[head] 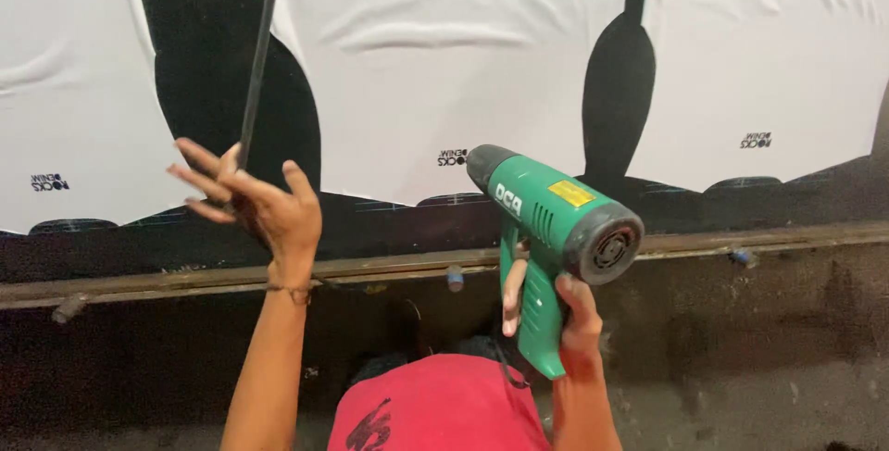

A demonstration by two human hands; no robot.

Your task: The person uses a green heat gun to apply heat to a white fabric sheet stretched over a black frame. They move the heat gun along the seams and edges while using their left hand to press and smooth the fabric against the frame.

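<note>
White shirts (444, 62) lay flat on black bench (204, 71), top of frame; metal rail (741, 240) crossed below. Right hand (565, 317) gripped green heat gun (546, 229) at centre, nozzle pointing upper left. Left hand (264, 206) pinched thin dark rod (257, 62), fingers spread, rod running up.

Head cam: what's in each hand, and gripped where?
Right hand holds the green heat gun by its pistol grip, nozzle toward the white shirts. Left hand holds a thin black rod at its lower end, fingers spread.
</note>
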